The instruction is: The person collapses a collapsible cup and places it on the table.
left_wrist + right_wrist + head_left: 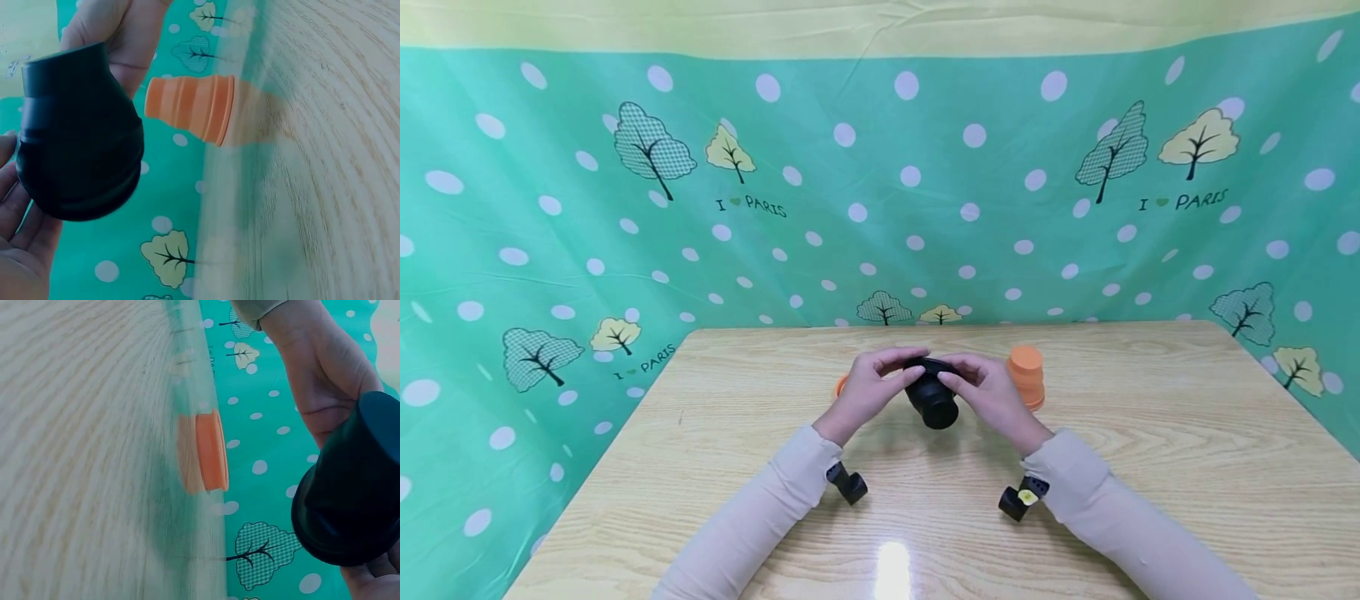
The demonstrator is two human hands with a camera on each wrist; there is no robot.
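A person's left hand (876,385) and right hand (988,392) grip a matte black, stepped, tapering cup (934,404) from either side, raised above the table. Both hands are partly closed, thumbs on the near side of the cup's wide rim and fingers reaching over its far side. The cup is tilted, its narrow round end pointing down and toward the wearer. Just beyond the right hand, an orange ribbed, tapering cup (1027,379) stands on its wide end on the table. Beyond the left hand, which partly hides it in the head view, a low, round orange piece with a flared rim (211,452) rests on the table. At the cuffs of 2 pale sleeves (790,475) sit 2 black wrist cameras (847,483). Behind the light wood-grain table (737,392) hangs a green cloth (820,192) with white dots, printed trees and "PARIS" lettering.
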